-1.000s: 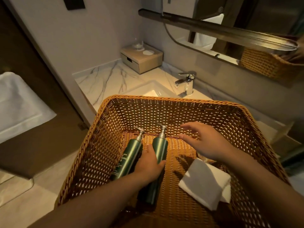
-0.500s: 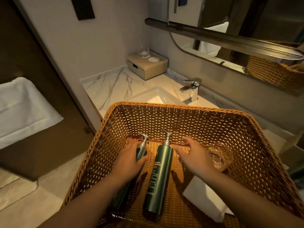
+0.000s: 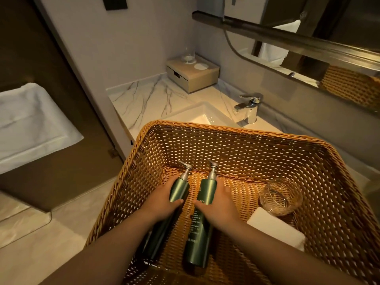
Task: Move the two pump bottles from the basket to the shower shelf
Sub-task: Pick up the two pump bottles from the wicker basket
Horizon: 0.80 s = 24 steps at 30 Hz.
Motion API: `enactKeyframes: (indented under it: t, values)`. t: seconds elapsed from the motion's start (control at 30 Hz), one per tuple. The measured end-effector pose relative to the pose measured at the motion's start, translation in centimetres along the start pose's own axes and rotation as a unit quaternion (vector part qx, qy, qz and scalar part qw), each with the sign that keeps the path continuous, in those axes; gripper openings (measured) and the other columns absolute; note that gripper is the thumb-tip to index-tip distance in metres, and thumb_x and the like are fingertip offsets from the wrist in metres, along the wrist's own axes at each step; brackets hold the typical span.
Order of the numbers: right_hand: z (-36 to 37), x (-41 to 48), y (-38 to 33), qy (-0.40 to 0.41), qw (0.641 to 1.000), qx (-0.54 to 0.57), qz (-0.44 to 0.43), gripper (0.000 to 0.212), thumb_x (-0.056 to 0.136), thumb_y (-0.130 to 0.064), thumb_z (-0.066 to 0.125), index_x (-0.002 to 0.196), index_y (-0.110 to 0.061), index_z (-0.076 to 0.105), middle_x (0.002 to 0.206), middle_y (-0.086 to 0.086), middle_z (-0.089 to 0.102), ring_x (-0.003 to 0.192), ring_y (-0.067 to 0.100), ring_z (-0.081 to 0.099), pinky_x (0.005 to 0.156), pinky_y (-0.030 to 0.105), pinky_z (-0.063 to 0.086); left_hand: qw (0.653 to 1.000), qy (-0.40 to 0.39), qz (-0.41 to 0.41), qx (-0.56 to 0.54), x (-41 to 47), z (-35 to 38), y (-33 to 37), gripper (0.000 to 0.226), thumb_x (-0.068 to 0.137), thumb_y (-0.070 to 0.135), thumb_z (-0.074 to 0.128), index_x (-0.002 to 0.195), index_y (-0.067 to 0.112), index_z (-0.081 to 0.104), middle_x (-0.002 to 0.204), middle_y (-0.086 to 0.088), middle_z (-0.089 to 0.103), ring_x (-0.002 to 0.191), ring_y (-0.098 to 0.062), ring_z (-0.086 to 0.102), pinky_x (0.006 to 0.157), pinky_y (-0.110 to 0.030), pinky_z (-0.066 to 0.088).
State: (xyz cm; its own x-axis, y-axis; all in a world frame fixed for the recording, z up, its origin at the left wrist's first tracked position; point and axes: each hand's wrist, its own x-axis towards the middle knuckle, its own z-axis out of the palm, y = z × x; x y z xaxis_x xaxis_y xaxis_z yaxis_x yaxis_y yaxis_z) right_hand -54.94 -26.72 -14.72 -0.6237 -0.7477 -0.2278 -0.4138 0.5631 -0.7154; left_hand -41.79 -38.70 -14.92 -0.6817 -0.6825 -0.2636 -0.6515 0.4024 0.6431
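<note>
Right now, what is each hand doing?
Left hand: closed around the left green metal pump bottle.
Right hand: closed around the right green pump bottle.

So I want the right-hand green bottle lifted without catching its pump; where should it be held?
Grip the right bottle around its upper body just below the silver neck, coming from above. It lies flat, pump toward the basket's far wall, so the round body is exposed. The right hand already wraps there.

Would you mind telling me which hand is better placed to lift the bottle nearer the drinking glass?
The right hand: it already wraps that right bottle, while the left hand grips the left bottle.
</note>
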Motion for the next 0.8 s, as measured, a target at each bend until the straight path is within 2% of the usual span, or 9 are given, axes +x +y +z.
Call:
enactKeyframes:
  t: [0.13,0.23,0.33,0.43,0.53,0.63,0.8]
  values:
    - [0.6,0.0,-0.1,-0.035,0.999,-0.006,-0.003,0.079,0.068,-0.029,0.076,0.131,-0.026,0.028,0.118,0.005,0.041,0.09,0.013,0.042,0.071,0.024,0.037,0.999,0.036,-0.01,-0.013,0.0,0.7,0.5,0.077,0.084,0.028,0.063,0.144,0.031,0.015,0.124,-0.015,0.056,0.107,-0.028,0.056,0.092,-0.036,0.045]
    - [-0.1,0.6,0.0,-0.062,0.998,0.008,0.005,0.069,0.065,-0.026,0.077,0.121,-0.026,0.038,0.112,0.006,0.047,0.092,0.017,0.048,0.071,0.025,0.04,0.998,0.04,-0.031,-0.047,0.5,1.1,1.0,0.077,0.085,0.028,0.061,0.145,0.028,0.012,0.125,-0.014,0.056,0.108,-0.028,0.056,0.094,-0.041,0.045]
    - [-1.4,0.9,0.7,-0.076,0.997,-0.017,0.0,0.068,0.066,-0.024,0.077,0.122,-0.026,0.038,0.109,0.003,0.046,0.096,0.018,0.049,0.072,0.024,0.039,0.998,0.011,-0.035,-0.052,0.6,1.2,1.1,0.077,0.086,0.026,0.062,0.145,0.029,0.012,0.128,-0.012,0.054,0.109,-0.025,0.055,0.095,-0.042,0.046]
    - [-2.4,0.8,1.6,-0.076,0.996,-0.043,-0.01,0.076,0.067,-0.026,0.077,0.13,-0.029,0.033,0.112,0.003,0.045,0.09,0.015,0.046,0.062,0.021,0.037,0.996,-0.008,-0.046,-0.078,0.7,1.2,1.0,0.08,0.085,0.027,0.063,0.145,0.03,0.01,0.13,-0.011,0.052,0.108,-0.023,0.056,0.092,-0.037,0.047]
    - [-2.3,0.2,2.1,-0.075,0.996,-0.039,-0.005,0.093,0.068,-0.032,0.076,0.142,-0.033,0.018,0.118,0.005,0.043,0.093,0.016,0.045,0.071,0.024,0.038,0.99,-0.022,-0.062,-0.128,0.5,1.3,1.0,0.089,0.081,0.027,0.068,0.144,0.033,0.007,0.133,-0.011,0.049,0.107,-0.026,0.056,0.092,-0.043,0.049]
    - [-1.6,-0.5,2.1,-0.069,0.997,-0.037,0.005,0.109,0.065,-0.035,0.078,0.145,-0.036,0.004,0.122,0.006,0.04,0.106,0.022,0.048,0.076,0.027,0.038,0.987,-0.02,-0.075,-0.142,0.1,1.7,1.2,0.098,0.078,0.023,0.072,0.144,0.035,0.001,0.137,-0.013,0.046,0.11,-0.028,0.055,0.093,-0.049,0.048]
    - [-2.2,-0.1,1.7,-0.072,0.997,-0.015,-0.001,0.102,0.06,-0.023,0.082,0.14,-0.034,0.02,0.108,0.002,0.052,0.09,0.018,0.053,0.067,0.026,0.044,0.99,-0.009,-0.058,-0.131,0.0,1.9,1.7,0.098,0.076,0.019,0.073,0.145,0.037,0.005,0.136,-0.011,0.047,0.112,-0.027,0.053,0.092,-0.046,0.047]
